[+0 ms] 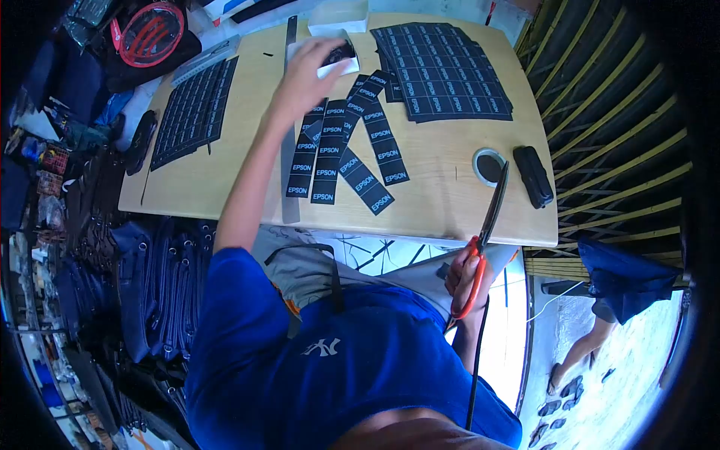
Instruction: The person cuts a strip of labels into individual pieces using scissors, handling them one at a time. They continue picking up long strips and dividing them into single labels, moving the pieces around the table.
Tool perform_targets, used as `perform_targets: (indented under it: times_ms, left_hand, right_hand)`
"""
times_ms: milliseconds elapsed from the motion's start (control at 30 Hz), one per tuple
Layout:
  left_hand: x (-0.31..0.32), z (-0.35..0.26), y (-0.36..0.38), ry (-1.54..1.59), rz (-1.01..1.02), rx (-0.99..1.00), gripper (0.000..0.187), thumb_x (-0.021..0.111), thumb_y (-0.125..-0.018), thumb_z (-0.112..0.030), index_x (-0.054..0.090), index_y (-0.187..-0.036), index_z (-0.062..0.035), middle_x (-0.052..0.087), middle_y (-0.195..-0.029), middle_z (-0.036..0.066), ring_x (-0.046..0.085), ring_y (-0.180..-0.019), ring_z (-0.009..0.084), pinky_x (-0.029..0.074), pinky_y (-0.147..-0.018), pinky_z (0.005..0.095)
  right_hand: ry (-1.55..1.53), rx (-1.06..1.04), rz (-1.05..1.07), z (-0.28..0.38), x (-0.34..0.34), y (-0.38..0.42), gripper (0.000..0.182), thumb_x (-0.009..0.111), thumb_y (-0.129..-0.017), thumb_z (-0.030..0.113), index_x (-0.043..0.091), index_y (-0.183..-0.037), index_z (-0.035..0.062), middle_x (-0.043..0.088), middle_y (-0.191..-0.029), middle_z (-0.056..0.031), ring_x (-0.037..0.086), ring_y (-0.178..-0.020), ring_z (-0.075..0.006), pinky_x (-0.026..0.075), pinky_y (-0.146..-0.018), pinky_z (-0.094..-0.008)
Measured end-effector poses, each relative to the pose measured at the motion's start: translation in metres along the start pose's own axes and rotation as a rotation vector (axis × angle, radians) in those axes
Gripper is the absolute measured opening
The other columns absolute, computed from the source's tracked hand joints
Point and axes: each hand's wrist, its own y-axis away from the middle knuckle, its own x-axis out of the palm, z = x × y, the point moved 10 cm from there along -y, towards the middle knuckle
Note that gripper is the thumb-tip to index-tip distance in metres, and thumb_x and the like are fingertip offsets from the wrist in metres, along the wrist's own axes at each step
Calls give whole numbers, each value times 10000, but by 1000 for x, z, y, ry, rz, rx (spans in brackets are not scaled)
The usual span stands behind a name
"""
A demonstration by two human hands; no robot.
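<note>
Tabletop [435, 202]: printed sheets [450, 71] near far right corner, EPSON strips [328, 154] toward near edge. Scissors [484, 238] across near edge, right hand [466, 283] grip curled round handles; best hold blades together. White box [349, 65] near far edge: left hand [304, 71] half-curled over it, hold unclear; best steady rim.

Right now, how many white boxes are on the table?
2: the near box is at the left hand, which partly covers it; the far box stands at the far edge of the table. Others could be hidden.
</note>
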Motion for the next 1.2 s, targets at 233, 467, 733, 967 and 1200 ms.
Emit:
perform_targets:
  times_ms: [233,467,733,967,1200]
  left_hand:
    - [0,-51,98,-74,254,-279,470,655,-802,-334,573,-1112,9,562,-1088,163,533,-1008,335,438,-881,391]
    - [-15,-65,174,-35,215,-572,393,663,-804,-204,574,-1096,43,562,-1058,197,562,-953,332,487,-770,382]
    - [-26,-59,173,176,102,-547,242,636,-804,-37,610,-1038,19,607,-881,156,632,-785,266,517,-627,312]
    - [-40,-85,193,592,31,-577,404,686,-730,74,596,-1114,-13,602,-1041,111,622,-826,124,511,-667,231]
    - [-17,-103,243,1027,216,-734,584,704,-690,109,490,-1225,17,478,-1219,125,627,-858,124,533,-713,236]
  right_hand:
    - [48,-6,3,-1,8,-3,456,554,-860,502,440,-818,62,401,-602,40,376,-464,-34,290,-405,-181]
    - [363,-92,80,8,40,-5,224,658,-840,152,479,-806,22,473,-652,10,424,-600,-54,375,-539,-215]
    - [485,-49,113,0,60,0,264,672,-828,190,499,-837,-9,521,-670,-35,462,-625,-65,412,-566,-227]
    - [304,-11,192,-18,101,5,226,654,-840,144,492,-873,-9,529,-725,-28,471,-654,-61,415,-596,-217]
    - [143,75,153,-43,126,11,228,683,-818,104,467,-842,34,465,-712,31,411,-613,-21,347,-528,-184]
